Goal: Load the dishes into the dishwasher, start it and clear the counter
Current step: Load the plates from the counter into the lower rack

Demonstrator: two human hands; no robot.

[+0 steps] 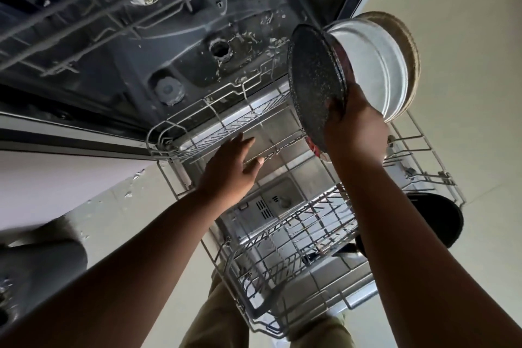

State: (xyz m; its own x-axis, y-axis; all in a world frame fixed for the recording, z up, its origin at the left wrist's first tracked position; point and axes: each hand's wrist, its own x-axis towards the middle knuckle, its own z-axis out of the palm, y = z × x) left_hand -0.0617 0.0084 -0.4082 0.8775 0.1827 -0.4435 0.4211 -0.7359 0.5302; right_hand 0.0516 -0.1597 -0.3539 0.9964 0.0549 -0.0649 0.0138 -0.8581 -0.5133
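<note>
Head view, looking down into the open dishwasher. The grey wire lower rack (296, 234) is pulled out over the open door.

Right hand (356, 127) grips a dark speckled round plate (316, 82) by its near edge, fingers curled round the rim, plate held on edge above the far right part of the rack. Just behind it, further right, stand a white round plate (375, 65) and a tan-rimmed plate (406, 37); cannot tell whether these sit in the tines or also ride in the hand.

Left hand (231, 167) is spread, fingers straight, over a row of folding tines (254, 150) at the far left of the rack; contact with the wire not clear.

Risks, as judged:
- One-handed edge grip; a wet rim could slip and the plate drop onto the wire.
- Dark plate is very near the white one; lowering it at a tilt could knock or chip them.
- Missing the tine slot would leave it leaning.
- A black round object (435, 220) beyond the rack's right side could be bumped.
</note>
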